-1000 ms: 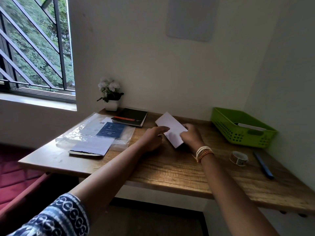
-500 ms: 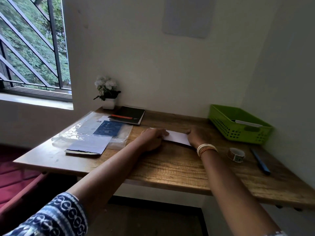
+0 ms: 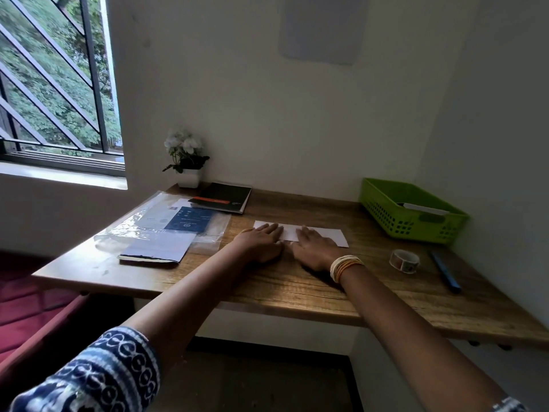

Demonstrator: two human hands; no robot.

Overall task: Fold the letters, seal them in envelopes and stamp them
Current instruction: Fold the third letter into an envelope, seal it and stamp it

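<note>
A folded white letter (image 3: 329, 235) lies flat on the wooden desk (image 3: 297, 281), its long side running left to right. My left hand (image 3: 261, 241) presses on its left half with straight fingers. My right hand (image 3: 316, 245), with bangles at the wrist, lies flat on the middle of the letter. The part of the sheet under both palms is hidden. A roll of stamps or tape (image 3: 404, 261) sits to the right of my right wrist. At the back right stands a green basket (image 3: 383, 206) with a white envelope (image 3: 424, 208) inside.
A clear plastic sleeve (image 3: 148, 227) with blue and white papers and a notebook (image 3: 157, 249) covers the desk's left side. A black notebook (image 3: 227, 197) and a small potted flower (image 3: 187, 162) stand at the back. A blue pen (image 3: 445, 272) lies near the right wall.
The letter was held up at a tilt between both hands; it has come down flat on the desk, and both hands now lie spread on top of it.
</note>
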